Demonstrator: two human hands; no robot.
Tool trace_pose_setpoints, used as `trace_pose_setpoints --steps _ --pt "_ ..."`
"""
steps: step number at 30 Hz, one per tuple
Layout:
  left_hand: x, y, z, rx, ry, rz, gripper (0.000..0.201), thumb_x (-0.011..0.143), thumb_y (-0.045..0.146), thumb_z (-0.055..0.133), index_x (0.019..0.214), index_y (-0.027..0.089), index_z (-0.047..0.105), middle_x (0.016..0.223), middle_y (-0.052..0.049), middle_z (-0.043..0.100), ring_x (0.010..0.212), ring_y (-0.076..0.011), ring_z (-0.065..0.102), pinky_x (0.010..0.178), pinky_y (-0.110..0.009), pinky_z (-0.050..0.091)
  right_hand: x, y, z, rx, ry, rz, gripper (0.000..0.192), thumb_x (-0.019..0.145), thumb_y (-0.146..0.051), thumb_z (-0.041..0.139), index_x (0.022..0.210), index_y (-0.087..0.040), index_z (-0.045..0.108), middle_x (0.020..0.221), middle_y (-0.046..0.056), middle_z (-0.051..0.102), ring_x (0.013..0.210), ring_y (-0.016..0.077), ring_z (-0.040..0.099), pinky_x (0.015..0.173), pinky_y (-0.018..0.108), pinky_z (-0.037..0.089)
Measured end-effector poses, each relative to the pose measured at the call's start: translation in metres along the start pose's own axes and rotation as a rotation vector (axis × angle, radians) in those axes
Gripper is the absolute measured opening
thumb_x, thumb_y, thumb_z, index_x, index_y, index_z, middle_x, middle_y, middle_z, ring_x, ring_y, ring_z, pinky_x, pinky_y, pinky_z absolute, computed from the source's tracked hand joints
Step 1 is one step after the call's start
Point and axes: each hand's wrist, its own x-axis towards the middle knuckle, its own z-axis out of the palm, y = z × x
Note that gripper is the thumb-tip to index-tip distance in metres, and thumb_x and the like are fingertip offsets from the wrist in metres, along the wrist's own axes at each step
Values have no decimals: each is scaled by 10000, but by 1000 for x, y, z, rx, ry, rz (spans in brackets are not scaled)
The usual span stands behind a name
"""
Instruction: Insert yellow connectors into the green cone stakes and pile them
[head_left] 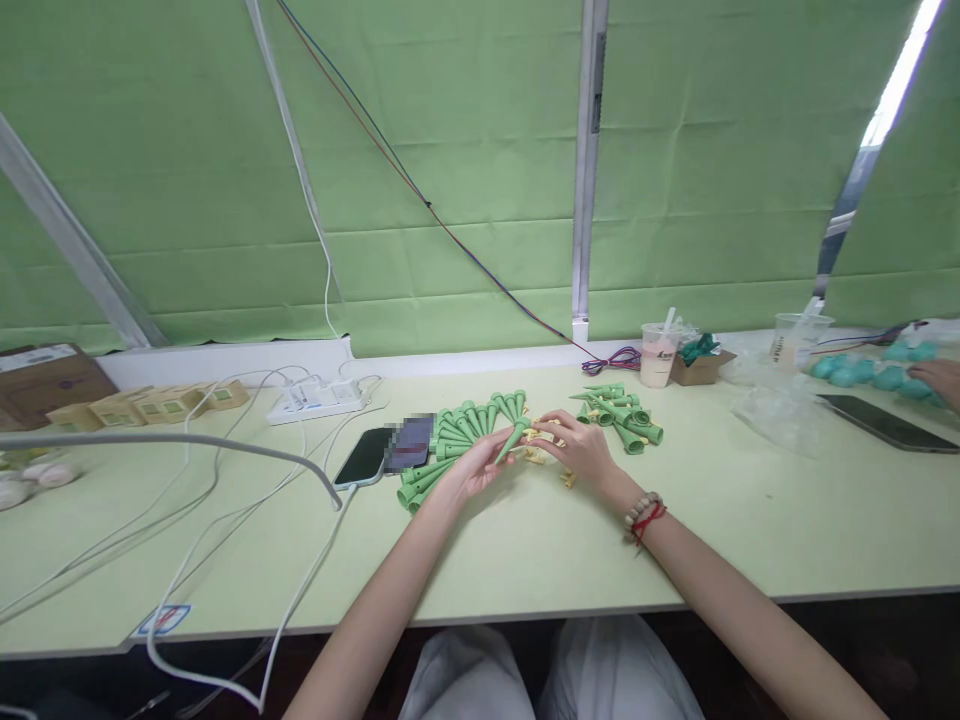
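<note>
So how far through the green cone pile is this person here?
Roughly midway, as a guess. A fanned row of green cones lies by the left hand, apparently finished. In hand: the left hand holds one cone while the right hand works small yellow pieces at it. Left: a loose heap of cones beyond the right hand.

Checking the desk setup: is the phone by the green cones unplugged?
No, a white cable runs into the phone beside the green cones.
</note>
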Motion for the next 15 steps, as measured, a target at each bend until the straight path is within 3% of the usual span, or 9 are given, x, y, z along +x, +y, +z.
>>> trace_pose_setpoints --steps 3,6,11,15 --pt "0 1 -2 38 1 19 140 776 192 626 890 114 647 812 -64 651 489 -43 533 283 -113 278 -2 -1 -1 5 -64 17 308 873 -455 502 884 -220 702 940 55 691 617 110 607 517 231 347" --pt "-2 0 -1 104 -38 45 161 763 215 649 892 122 627 758 -33 631 453 -33 512 275 -119 246 -3 -4 -3 3 -91 11 299 888 -417 486 847 -199 687 898 63 693 647 130 608 528 243 328" --pt "-2 -5 6 49 -129 -3 136 787 213 619 857 97 628 733 -24 605 385 11 428 243 -115 150 0 -6 -4 -27 -58 39 325 927 -406 409 962 -194 654 876 61 693 606 122 595 520 242 313" --pt "1 -5 6 -9 -9 19 133 791 210 610 870 110 645 694 -24 597 382 1 435 236 -108 145 2 -2 -4 -29 -38 24 377 914 -453 418 1142 -209 591 1044 77 662 685 136 616 504 237 322"
